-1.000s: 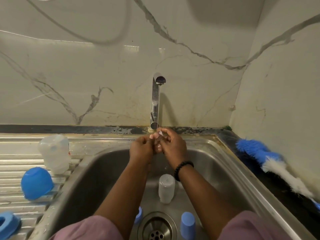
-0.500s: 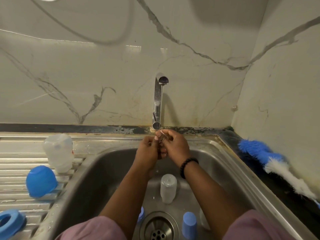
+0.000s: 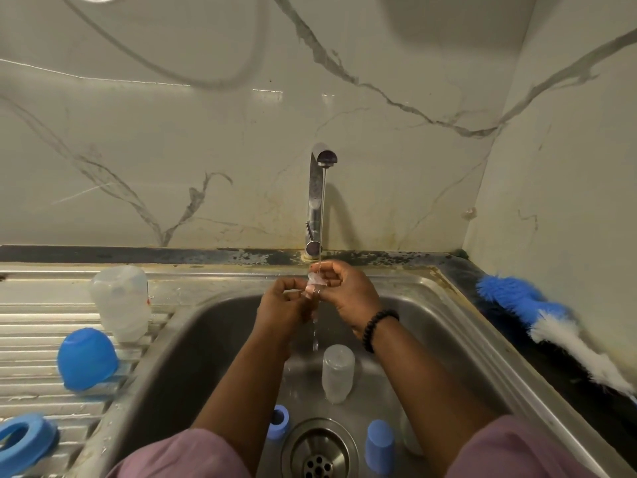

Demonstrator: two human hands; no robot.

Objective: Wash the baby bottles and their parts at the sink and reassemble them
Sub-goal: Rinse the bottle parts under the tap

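head view: both the left hand (image 3: 286, 305) and the right hand (image 3: 348, 291) pinch a small clear soft teat (image 3: 315, 281) between them, directly under the thin water stream (image 3: 322, 215), above the steel sink's (image 3: 458, 305) back edge.

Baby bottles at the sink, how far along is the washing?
Looks done: a clear bottle, blue cap and blue ring sit on the drainboard. In hand: both hands hold a small clear part under the running tap. Left: another bottle and two blue pieces in the basin; nothing reassembled.
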